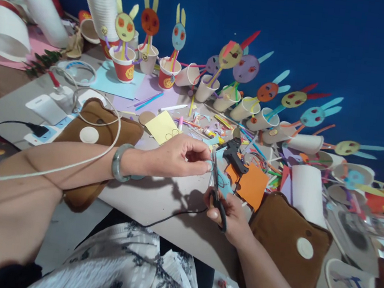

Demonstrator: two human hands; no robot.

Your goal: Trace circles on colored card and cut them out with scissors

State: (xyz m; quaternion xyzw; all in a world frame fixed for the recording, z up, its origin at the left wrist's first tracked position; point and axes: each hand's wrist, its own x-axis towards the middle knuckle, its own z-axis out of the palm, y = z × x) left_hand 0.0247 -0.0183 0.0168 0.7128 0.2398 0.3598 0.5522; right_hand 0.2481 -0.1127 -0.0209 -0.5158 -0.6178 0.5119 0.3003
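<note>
Above the front of the table, my left hand pinches a small light blue paper piece between thumb and fingers. Black-handled scissors sit in my right hand, with their blades pointing up beside my left fingertips. A larger light blue paper with a drawn line shows just behind the scissors; whether it is held or lying down is unclear. Behind the blades lies a black glue gun, next to orange paper. Yellow paper with drawn circles lies beyond my left hand.
Paper cups with rabbit-faced figures line the blue wall. Brown cushions rest on both sides of the table. A white cable crosses my left forearm from a power strip. Scraps and pipe cleaners cover the middle.
</note>
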